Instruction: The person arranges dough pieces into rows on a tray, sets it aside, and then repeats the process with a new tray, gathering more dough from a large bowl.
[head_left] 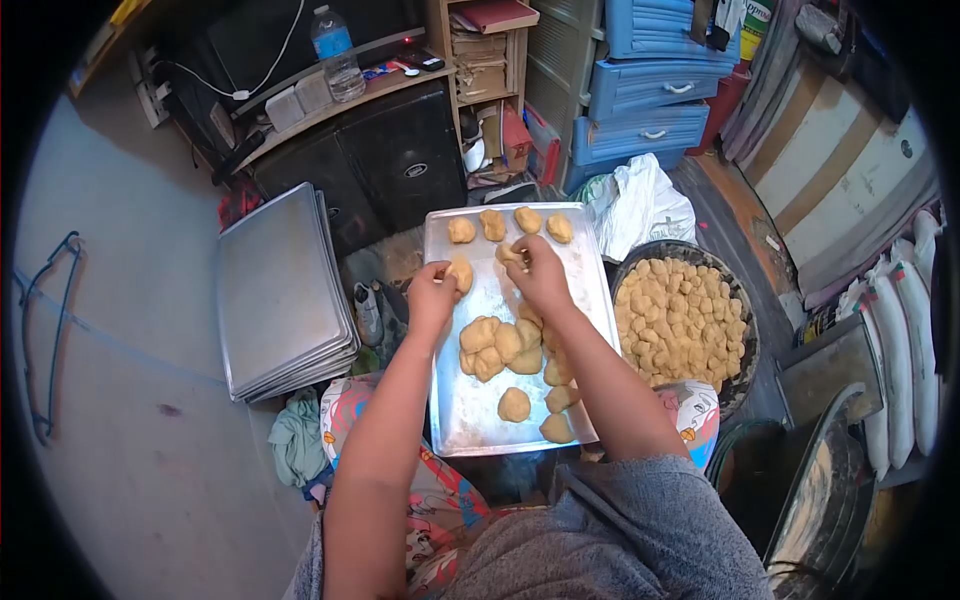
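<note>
Evidently, the step in hand is setting shaped dough pieces out in rows on a flat, silver metal tray (455,420); that is my reading of the neat far row and the two pieces being handled just below it.

From the left, a leaning stack of bare, silver metal trays (280,290) stands near the one in use. Next, the left hand (432,302) has its thumb and fingertips closed around a smooth, tan, oval dough piece (461,271) near the tray's left edge; whether that piece bears on the metal I cannot tell. The right hand (541,279) pinches a smaller-looking, tan dough lump (507,255), partly covered by the fingers. The next move seems to call for a light grip, even spacing and a clean release, since dough this soft could dent or stick to its neighbours.

Beyond the hands, four rounded, golden-tan dough pieces (493,225) lie apart along the far edge. Nearer the person, a lumpy, tan dough cluster (484,347) sits pressed together, with loose pieces around it, some hidden by the right forearm. At far right, a round, black basin (754,345) holds many small, rough, tan dough lumps (680,320).
</note>
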